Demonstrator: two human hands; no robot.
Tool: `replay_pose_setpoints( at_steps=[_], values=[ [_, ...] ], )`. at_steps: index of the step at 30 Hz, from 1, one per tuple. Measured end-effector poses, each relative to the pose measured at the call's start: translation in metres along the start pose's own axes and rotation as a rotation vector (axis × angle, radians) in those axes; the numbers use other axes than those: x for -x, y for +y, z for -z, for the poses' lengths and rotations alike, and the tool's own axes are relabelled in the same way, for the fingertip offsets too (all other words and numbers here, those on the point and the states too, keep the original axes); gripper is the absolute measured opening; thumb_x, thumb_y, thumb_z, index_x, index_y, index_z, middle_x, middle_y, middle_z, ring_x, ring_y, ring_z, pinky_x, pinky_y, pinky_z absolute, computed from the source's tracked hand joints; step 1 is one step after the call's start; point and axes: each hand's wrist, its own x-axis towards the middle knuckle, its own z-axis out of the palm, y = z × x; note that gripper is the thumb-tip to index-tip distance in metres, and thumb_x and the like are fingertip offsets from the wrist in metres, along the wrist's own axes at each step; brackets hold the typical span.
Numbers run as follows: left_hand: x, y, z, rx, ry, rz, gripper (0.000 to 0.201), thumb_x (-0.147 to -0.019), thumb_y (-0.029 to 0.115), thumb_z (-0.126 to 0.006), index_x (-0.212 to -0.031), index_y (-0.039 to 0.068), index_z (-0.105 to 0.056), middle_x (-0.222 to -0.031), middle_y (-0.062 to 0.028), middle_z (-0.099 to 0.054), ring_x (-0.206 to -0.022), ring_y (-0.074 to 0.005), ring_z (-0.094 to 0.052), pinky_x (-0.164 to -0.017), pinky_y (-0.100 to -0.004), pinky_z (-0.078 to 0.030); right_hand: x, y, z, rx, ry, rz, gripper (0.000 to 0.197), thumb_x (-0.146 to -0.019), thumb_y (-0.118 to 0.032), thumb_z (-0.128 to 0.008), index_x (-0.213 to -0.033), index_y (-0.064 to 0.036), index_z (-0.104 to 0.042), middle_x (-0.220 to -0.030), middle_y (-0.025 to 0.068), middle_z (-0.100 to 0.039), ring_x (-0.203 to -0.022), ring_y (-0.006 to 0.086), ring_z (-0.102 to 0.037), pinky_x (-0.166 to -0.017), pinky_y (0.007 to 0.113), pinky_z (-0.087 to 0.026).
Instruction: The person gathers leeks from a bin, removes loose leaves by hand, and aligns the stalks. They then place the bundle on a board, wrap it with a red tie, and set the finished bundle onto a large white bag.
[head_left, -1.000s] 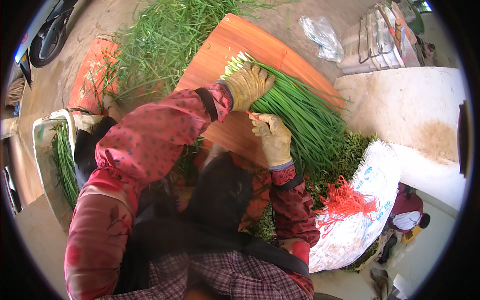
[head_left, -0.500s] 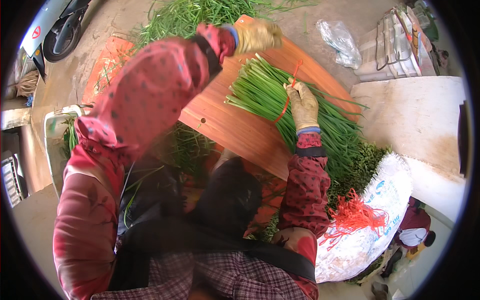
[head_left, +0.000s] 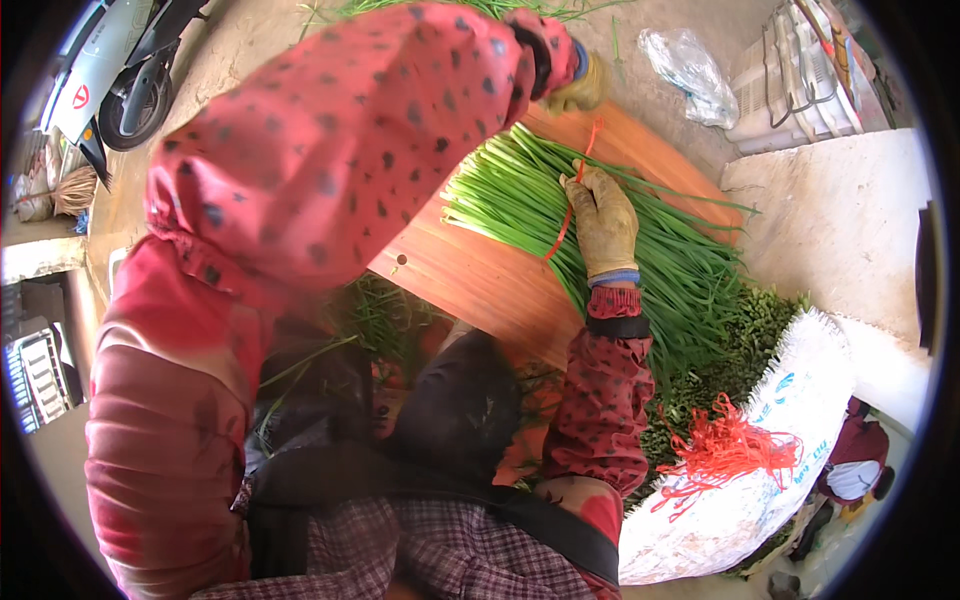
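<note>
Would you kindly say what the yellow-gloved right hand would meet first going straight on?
The right hand would probably meet the bundle of long, slender green stalks, though depth is unclear.

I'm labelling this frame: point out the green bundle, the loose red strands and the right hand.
Green bundle [head_left: 662, 254], head view: on its leaves.
Loose red strands [head_left: 730, 446], head view: on the middle of the heap.
Right hand [head_left: 606, 222], head view: on its gloved back.
</note>
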Motion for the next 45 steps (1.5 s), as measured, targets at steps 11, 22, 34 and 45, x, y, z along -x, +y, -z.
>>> replay_pose_setpoints(
  at_steps=[11,22,34,45],
  values=[
    [0.072,-0.018,0.003,-0.739,0.548,-0.516,0.015,-0.075,0.017,-0.062,-0.084,0.005,-0.067,-0.083,-0.0128,-0.067,-0.074,-0.0264,-0.064,-0.068,-0.0346,-0.052,0.001,-0.010,0.000,0.066,-0.047,-0.063,0.017,-0.079,-0.014,-0.069,-0.091,-0.0023,-0.065,-0.087,0.0136,-0.065,-0.082,0.0316,-0.061,-0.074,0.039,-0.047],
    [0.214,-0.007,-0.121,1.435,0.708,-0.025,0.022,-0.090,0.023,-0.064,-0.098,0.002,-0.062,-0.081,0.0010,-0.060,-0.073,-0.0077,-0.052,-0.069,-0.0235,-0.045,0.004,0.011,-0.010,-0.189,-0.031,-0.142,0.011,-0.081,-0.007,-0.066,-0.079,-0.0009,-0.057,-0.092,0.0127,-0.066,-0.083,0.0272,-0.062,-0.078,0.035,-0.048],
    [0.198,-0.049,-0.131,0.003,0.977,0.008,0.018,-0.075,0.009,-0.062,-0.093,0.005,-0.062,-0.086,-0.0103,-0.061,-0.078,-0.0300,-0.061,-0.067,-0.0394,-0.052,0.006,0.004,-0.002,-0.311,-0.129,-0.314,0.016,-0.087,-0.006,-0.059,-0.101,0.0036,-0.060,-0.113,0.0154,-0.062,-0.095,0.0198,-0.062,-0.086,0.031,-0.048],
    [0.312,-0.183,-0.246,0.657,1.109,0.893,0.030,-0.082,0.013,-0.063,-0.113,0.015,-0.062,-0.094,-0.0067,-0.065,-0.086,-0.0249,-0.063,-0.078,-0.0347,-0.050,0.002,0.004,0.001,-0.295,-0.161,-0.313,0.013,-0.088,-0.004,-0.058,-0.098,0.0041,-0.060,-0.109,0.0146,-0.062,-0.091,0.0169,-0.062,-0.083,0.029,-0.049]
  ],
)
